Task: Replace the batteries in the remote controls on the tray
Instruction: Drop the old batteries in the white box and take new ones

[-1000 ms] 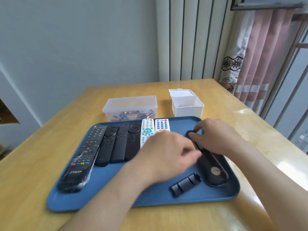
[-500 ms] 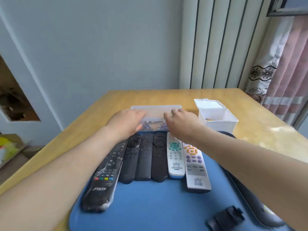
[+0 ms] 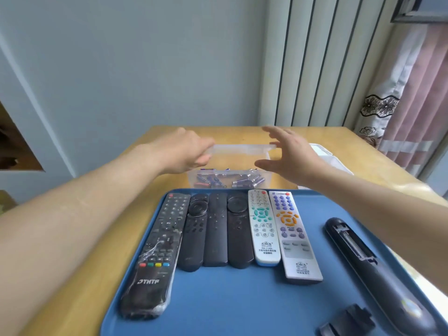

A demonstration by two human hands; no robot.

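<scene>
Just beyond the blue tray [image 3: 242,299], batteries [image 3: 218,180] lie in a clear box [image 3: 194,183] on the worktop [image 3: 363,154]. The left hand [image 3: 184,151] pinches the raised lid [image 3: 242,149] in its grip, while the right hand [image 3: 291,156], fingers spread and released, hovers at the lid's other end. An opened black remote [image 3: 363,258] lies on the tray's right.

- Blue tray [image 3: 242,306].
- Black wrapped remote [image 3: 155,258]: red, green, yellow, blue keys.
- A white remote [image 3: 263,226], teal buttons; grey remote [image 3: 294,238], orange, purple.
- Purple batteries [image 3: 228,180].
- Pink curtain [image 3: 424,93], black floral lace.
</scene>
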